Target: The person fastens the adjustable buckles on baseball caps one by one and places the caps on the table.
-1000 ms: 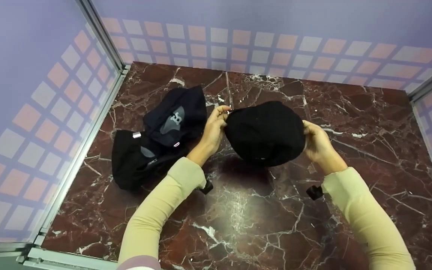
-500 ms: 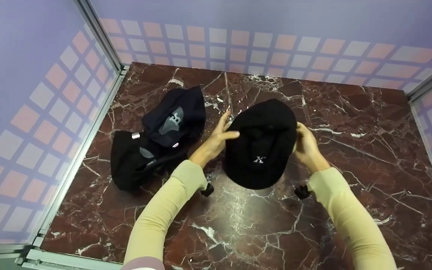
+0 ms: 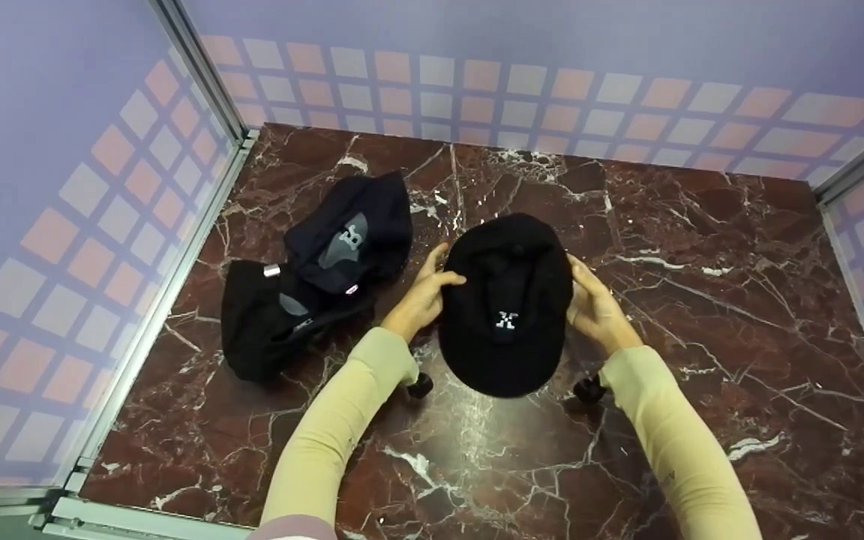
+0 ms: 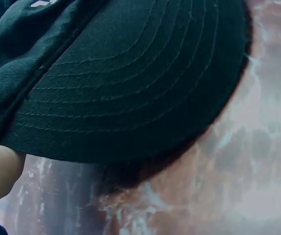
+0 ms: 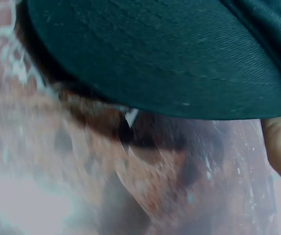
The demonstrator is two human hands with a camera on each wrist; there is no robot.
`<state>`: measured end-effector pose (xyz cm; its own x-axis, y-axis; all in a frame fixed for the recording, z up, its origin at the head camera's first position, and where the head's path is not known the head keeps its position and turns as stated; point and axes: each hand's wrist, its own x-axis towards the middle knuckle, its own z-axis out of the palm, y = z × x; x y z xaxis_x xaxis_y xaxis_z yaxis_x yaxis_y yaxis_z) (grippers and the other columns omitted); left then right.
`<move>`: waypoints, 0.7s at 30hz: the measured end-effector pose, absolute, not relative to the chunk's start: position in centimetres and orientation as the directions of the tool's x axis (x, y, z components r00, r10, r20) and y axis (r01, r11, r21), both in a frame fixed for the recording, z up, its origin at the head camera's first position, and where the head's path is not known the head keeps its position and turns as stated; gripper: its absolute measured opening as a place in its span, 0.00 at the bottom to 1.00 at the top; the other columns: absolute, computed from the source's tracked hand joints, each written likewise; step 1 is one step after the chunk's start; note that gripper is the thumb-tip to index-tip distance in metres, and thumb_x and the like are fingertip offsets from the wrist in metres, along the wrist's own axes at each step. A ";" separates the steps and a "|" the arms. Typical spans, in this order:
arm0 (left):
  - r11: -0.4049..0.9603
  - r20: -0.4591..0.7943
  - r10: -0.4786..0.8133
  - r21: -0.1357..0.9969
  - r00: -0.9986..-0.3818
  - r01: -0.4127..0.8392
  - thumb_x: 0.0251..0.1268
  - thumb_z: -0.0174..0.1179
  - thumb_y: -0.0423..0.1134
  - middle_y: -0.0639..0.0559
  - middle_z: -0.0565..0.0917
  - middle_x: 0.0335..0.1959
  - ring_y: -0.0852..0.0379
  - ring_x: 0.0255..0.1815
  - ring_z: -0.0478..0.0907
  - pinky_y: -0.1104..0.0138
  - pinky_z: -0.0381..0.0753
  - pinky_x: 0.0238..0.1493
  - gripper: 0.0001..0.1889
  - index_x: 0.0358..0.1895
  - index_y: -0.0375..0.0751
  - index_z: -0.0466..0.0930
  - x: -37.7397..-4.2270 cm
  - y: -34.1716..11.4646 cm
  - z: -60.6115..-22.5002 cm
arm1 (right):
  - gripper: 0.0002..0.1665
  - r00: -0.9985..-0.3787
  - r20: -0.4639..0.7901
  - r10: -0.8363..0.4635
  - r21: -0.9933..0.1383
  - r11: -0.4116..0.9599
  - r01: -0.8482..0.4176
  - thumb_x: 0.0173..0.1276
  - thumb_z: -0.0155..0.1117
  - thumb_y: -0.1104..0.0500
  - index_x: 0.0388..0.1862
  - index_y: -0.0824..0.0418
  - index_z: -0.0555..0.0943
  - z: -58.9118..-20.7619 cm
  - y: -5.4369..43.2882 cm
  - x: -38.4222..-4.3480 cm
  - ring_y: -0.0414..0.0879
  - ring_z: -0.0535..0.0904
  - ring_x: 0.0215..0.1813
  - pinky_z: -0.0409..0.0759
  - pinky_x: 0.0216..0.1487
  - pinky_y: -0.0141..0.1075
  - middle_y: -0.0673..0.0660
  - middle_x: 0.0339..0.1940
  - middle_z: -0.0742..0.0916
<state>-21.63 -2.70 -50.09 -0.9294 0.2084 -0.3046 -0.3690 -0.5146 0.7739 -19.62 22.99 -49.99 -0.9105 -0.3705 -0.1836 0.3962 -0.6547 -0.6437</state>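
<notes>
We hold a black cap [image 3: 533, 300] between two hands near the middle of a marble table [image 3: 514, 465], its brim [image 3: 503, 367] pointing to six o'clock and a white letter [image 3: 506, 321] on the front of its dented crown. At the cap's nine o'clock, the left hand [image 3: 423, 296] grips its side, thumb over the near face and other fingers partly hidden. At three o'clock, the right hand [image 3: 597, 304] holds the opposite side; we cannot tell how all its fingers lie, since the cap covers some. In the left wrist view we see curved rows of stitching on the brim and a dark shadow beneath its edge. Towards ten o'clock from the black cap, a navy cap [image 3: 383, 206] with a grey patch overlaps a dark cap [image 3: 256, 322], which lies towards nine o'clock. At twelve o'clock, beyond the table, stands a purple wall [image 3: 514, 30] with pale squares.
</notes>
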 end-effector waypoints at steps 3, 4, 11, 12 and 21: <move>-0.548 -0.327 0.167 0.754 -0.930 -0.364 0.44 0.47 0.17 0.39 0.62 0.61 0.52 0.51 0.68 0.68 0.72 0.45 0.41 0.67 0.41 0.49 -21.8 -2.6 -50.4 | 0.16 -0.903 -0.154 -0.400 -0.601 -0.688 0.407 0.63 0.54 0.59 0.50 0.52 0.71 -50.4 22.9 -19.4 0.44 0.78 0.42 0.76 0.42 0.37 0.51 0.42 0.82; -0.553 -0.332 0.154 0.751 -0.931 -0.360 0.44 0.47 0.17 0.39 0.62 0.62 0.51 0.53 0.68 0.68 0.71 0.46 0.40 0.66 0.40 0.50 -21.8 -2.6 -50.4 | 0.16 -0.900 -0.151 -0.409 -0.595 -0.689 0.413 0.62 0.54 0.60 0.50 0.51 0.72 -50.5 22.9 -19.3 0.45 0.78 0.42 0.76 0.42 0.38 0.52 0.42 0.82; -0.550 -0.354 0.081 0.763 -0.932 -0.338 0.49 0.47 0.20 0.44 0.59 0.66 0.51 0.60 0.63 0.67 0.67 0.52 0.34 0.64 0.38 0.56 -22.0 -2.9 -50.7 | 0.27 -0.879 -0.159 -0.450 -0.613 -0.653 0.445 0.58 0.37 0.75 0.52 0.56 0.70 -51.1 22.5 -18.8 0.47 0.79 0.42 0.76 0.43 0.39 0.55 0.43 0.82; -0.551 -0.356 0.086 0.761 -0.931 -0.342 0.49 0.46 0.20 0.44 0.60 0.65 0.51 0.58 0.65 0.68 0.67 0.50 0.33 0.64 0.38 0.57 -21.9 -2.9 -50.6 | 0.28 -0.881 -0.166 -0.442 -0.614 -0.653 0.443 0.57 0.34 0.76 0.51 0.57 0.71 -51.1 22.4 -18.8 0.47 0.79 0.42 0.77 0.43 0.39 0.55 0.43 0.82; -0.558 -0.429 0.098 0.723 -0.898 -0.406 0.44 0.38 0.24 0.45 0.73 0.48 0.51 0.46 0.71 0.64 0.68 0.48 0.24 0.50 0.38 0.66 -22.6 -2.3 -51.2 | 0.29 -0.914 -0.175 -0.366 -0.572 -0.717 0.397 0.51 0.23 0.75 0.32 0.61 0.75 -50.9 21.7 -18.6 0.44 0.78 0.29 0.75 0.31 0.34 0.53 0.27 0.83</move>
